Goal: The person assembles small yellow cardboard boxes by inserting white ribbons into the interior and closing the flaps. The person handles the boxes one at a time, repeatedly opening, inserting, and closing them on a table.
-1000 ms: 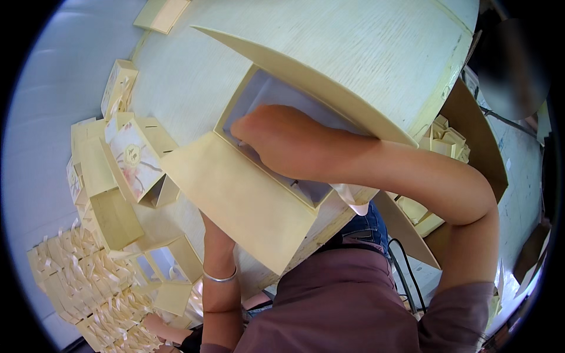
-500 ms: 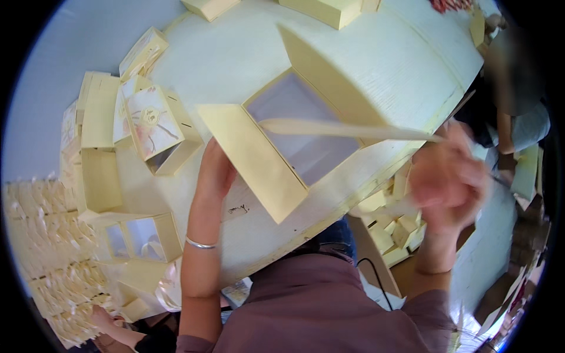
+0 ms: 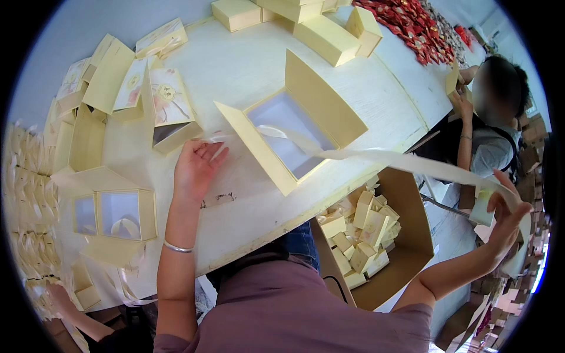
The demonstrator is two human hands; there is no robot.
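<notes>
A cream gift box (image 3: 268, 147) with a pale lining stands with its flaps open on the table in front of me. A long white satin ribbon (image 3: 388, 157) passes through it. The ribbon's left end comes out beyond the left flap, and the fingers of my left hand (image 3: 196, 167) are closed on it beside the box. Far out to the right, past the table edge, my right hand (image 3: 506, 219) grips the other stretch, which runs taut from the box and hangs down beyond the fingers.
Finished-looking boxes with a floral print (image 3: 170, 97) crowd the table's left side. A carton (image 3: 412, 235) of small cream boxes stands below the table edge. A co-worker (image 3: 494, 141) sits at the right, near a red pile (image 3: 412, 29). Another person's arm (image 3: 73, 312) shows lower left.
My right hand has moved outward to the right, drawing the ribbon longer through the box. My left hand, earlier partly hidden behind the left flap, now shows beside it with the ribbon's end.
</notes>
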